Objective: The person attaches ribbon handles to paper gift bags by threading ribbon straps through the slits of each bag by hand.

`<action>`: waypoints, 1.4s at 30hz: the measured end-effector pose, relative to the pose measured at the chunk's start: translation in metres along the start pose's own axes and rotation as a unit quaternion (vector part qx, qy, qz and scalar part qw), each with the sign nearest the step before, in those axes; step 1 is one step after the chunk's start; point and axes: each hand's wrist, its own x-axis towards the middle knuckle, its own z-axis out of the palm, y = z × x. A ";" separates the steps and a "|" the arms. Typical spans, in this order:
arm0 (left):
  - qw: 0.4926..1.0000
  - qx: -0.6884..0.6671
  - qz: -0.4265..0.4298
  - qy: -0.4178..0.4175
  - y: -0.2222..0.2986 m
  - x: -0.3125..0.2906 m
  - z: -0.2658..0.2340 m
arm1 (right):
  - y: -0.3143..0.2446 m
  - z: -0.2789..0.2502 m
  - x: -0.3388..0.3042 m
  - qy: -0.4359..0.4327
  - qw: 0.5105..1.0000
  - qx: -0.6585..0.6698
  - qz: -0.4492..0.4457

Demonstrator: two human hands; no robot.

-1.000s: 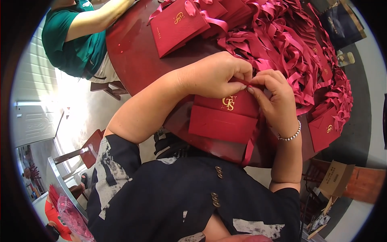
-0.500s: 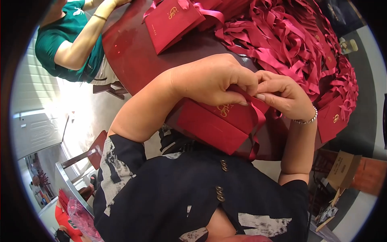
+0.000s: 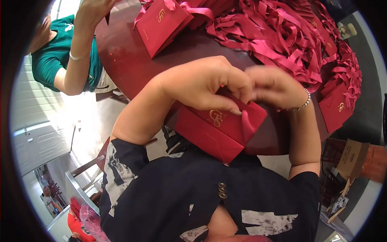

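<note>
A red paper gift bag point(image 3: 209, 135) with gold print lies tilted at the near edge of the table, close to my body. My left hand point(image 3: 213, 82) is closed on its upper edge, thumb on the printed face and fingers curled behind. From beside the thumb a pink-red satin ribbon point(image 3: 250, 126) hangs over the bag's right part. Right beside the left fingertips is my right hand point(image 3: 278, 86), smeared by motion. Its fingers bend toward the bag's top edge, and whether they grip the ribbon there cannot be seen.
The dark red round table point(image 3: 125, 60) carries another red gift bag point(image 3: 163, 24) standing at the back. A big heap of red bags with ribbons point(image 3: 274, 36) covers its right side. Across at the left sits a person in a green shirt point(image 3: 60, 32). A cardboard box point(image 3: 352, 157) stands lower right.
My right hand has moved slightly up and left, now blurred. The ribbon's hanging tail no longer shows below the bag. The person in green has raised an arm.
</note>
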 end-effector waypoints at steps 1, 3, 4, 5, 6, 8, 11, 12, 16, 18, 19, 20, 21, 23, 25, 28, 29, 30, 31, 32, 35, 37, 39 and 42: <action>0.999 -0.038 0.001 -0.014 0.004 -0.001 -0.001 | 0.006 -0.005 0.000 0.046 0.997 -0.066 0.019; 0.999 -0.041 0.030 -0.011 0.004 0.005 0.001 | 0.017 -0.015 -0.007 0.136 0.985 -0.015 0.109; 0.999 0.005 -0.003 0.041 0.000 0.006 0.001 | 0.020 -0.017 -0.010 0.198 0.970 -0.021 0.138; 0.993 0.054 -0.036 0.095 -0.004 0.006 0.002 | 0.020 -0.018 -0.009 0.257 0.952 -0.027 0.164; 0.986 0.078 -0.084 0.118 -0.007 0.006 -0.001 | 0.019 -0.017 -0.009 0.257 0.952 -0.028 0.164; 0.966 0.079 -0.173 0.174 -0.016 0.007 -0.004 | 0.012 -0.015 -0.007 0.441 0.880 -0.117 0.130; 0.950 0.085 -0.209 0.214 -0.029 0.004 -0.008 | -0.024 -0.019 -0.028 0.347 0.899 -0.173 0.204; 0.950 0.093 -0.217 0.203 -0.031 0.002 -0.009 | -0.030 -0.016 -0.035 0.289 0.934 -0.128 0.169; 0.941 0.218 -0.193 0.170 -0.029 -0.003 -0.012 | -0.063 0.003 -0.044 0.055 0.971 -0.208 0.102; 0.939 0.215 -0.207 0.172 -0.025 -0.006 -0.013 | -0.074 0.015 -0.047 -0.042 0.958 -0.245 0.143; 0.935 0.220 -0.219 0.174 -0.024 -0.009 -0.013 | -0.079 0.024 -0.048 -0.073 0.944 -0.257 0.193; 0.926 0.238 -0.233 0.176 -0.021 -0.017 -0.012 | -0.080 0.035 -0.046 -0.061 0.922 -0.282 0.259; 0.921 0.254 -0.238 0.175 -0.017 -0.018 -0.012 | -0.075 0.049 -0.054 0.004 0.896 -0.381 0.226; 0.909 0.279 -0.263 0.164 -0.015 -0.011 -0.011 | -0.061 0.064 -0.070 0.091 0.866 -0.425 0.248; 0.905 0.292 -0.275 0.144 -0.010 -0.009 -0.013 | -0.050 0.074 -0.081 0.133 0.884 -0.387 0.226; 0.892 0.330 -0.278 0.138 -0.006 -0.018 -0.011 | -0.043 0.077 -0.092 0.211 0.901 -0.301 0.230; 0.886 0.355 -0.266 0.133 -0.006 -0.022 -0.011 | -0.043 0.077 -0.095 0.252 0.896 -0.261 0.257; 0.884 0.331 -0.306 0.124 -0.002 -0.024 -0.012 | -0.042 0.074 -0.098 0.248 0.903 -0.247 0.250; 0.884 0.335 -0.304 0.121 -0.001 -0.029 -0.012 | -0.047 0.075 -0.096 0.253 0.902 -0.247 0.247; 0.889 0.329 -0.287 0.135 -0.001 -0.035 -0.011 | -0.057 0.076 -0.093 0.237 0.905 -0.245 0.255; 0.887 0.347 -0.260 0.157 -0.009 -0.054 -0.005 | -0.056 0.078 -0.094 0.210 0.906 -0.248 0.272; 0.889 0.335 -0.262 0.171 -0.011 -0.057 0.000 | -0.056 0.079 -0.096 0.201 0.901 -0.255 0.286; 0.893 0.331 -0.241 0.186 -0.011 -0.055 0.005 | -0.056 0.079 -0.094 0.226 0.900 -0.267 0.262; 0.891 0.292 -0.291 0.188 -0.001 -0.047 0.006 | -0.053 0.079 -0.090 0.398 0.899 -0.024 0.183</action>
